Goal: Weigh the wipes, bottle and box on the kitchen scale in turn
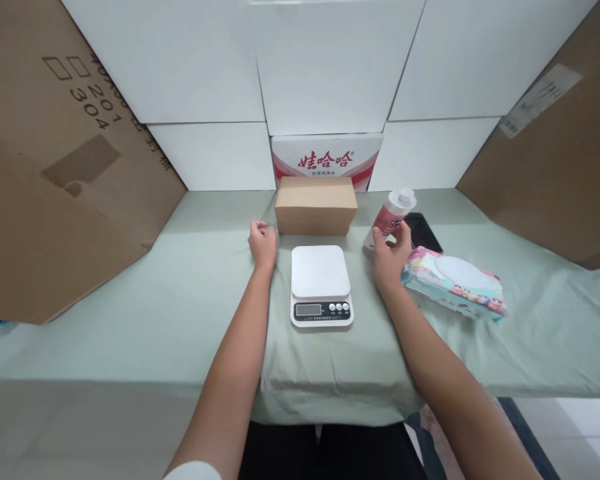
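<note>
My right hand [391, 257] has its thumb and fingers around the near side of a white bottle [390, 215] with a pink-red label and a white cap. The bottle stands tilted, its top leaning right. My left hand [263, 244] rests on the cloth with fingers curled in, beside the left end of a plain brown cardboard box [314, 219]; nothing shows in it. Between my forearms lies a white kitchen scale [321, 272] with a blank-looking display and several round buttons along its front.
Right of my right hand lies a tissue pack [455, 285], with a black tray [423, 233] behind it. A red-and-white carton [326, 159] and white boxes [325, 67] form the back. Large cardboard sheets [70, 200] flank both sides of the green tablecloth [180, 320].
</note>
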The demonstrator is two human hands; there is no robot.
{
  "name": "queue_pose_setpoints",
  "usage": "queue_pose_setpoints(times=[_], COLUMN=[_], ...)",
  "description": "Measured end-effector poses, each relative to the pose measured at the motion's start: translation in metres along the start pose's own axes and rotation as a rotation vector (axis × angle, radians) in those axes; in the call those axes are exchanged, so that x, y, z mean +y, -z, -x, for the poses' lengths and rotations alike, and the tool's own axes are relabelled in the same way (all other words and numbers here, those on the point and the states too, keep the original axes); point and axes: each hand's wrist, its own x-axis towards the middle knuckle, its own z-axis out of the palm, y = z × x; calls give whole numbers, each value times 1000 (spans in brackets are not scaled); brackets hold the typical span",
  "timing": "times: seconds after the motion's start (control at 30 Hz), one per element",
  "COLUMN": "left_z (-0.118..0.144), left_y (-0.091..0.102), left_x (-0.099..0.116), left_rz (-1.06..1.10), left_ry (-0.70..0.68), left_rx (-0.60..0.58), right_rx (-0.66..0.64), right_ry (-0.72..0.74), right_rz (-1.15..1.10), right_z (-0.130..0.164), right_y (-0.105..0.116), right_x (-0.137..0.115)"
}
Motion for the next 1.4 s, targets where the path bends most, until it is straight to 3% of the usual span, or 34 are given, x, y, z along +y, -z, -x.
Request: queue_pose_setpoints(times=[0.3, 0.5, 0.6, 0.7, 0.8, 0.9, 0.97, 1.03, 1.1, 1.2, 1.3, 1.4], left_z=[-1, -1, -1, -2, -2, -3, 0, 12, 37, 96, 151, 175], left_y=[0, -1, 0, 0, -2, -3, 1, 6, 8, -9, -57, -116], left_x=[0, -2, -1, -1, 0, 3, 11, 26, 49, 91, 121, 132], left_rz=[20, 18, 18, 22, 39, 68, 105, 128, 96, -16, -174, -359], left_ry=[-8, -1, -2, 0, 5, 11, -34, -189, -424, -663, -716, -624], left_rx=[6, 8, 11, 17, 21, 35, 63, 32, -156, -667, -1098, -1331], right_rx=[78, 44, 45, -1, -135, -155, -22, 35, -56, -287, -420, -501], right_ry=[-62, -52, -61, 32, 245, 359, 324, 268, 141, -38, -117, -162], right_rz=[-24, -29, 0, 71, 156, 352, 471, 516, 524, 582, 618, 550], right_z=[-11, -15, -13, -2, 13, 22, 21, 13, 2, -14, -29, -42], right_y=[-6, -5, -2, 10, 45, 109, 162, 216, 259, 296, 301, 293], right_x=[19, 27, 18, -11, -51, -74, -69, -49, -22, 14, 31, 33])
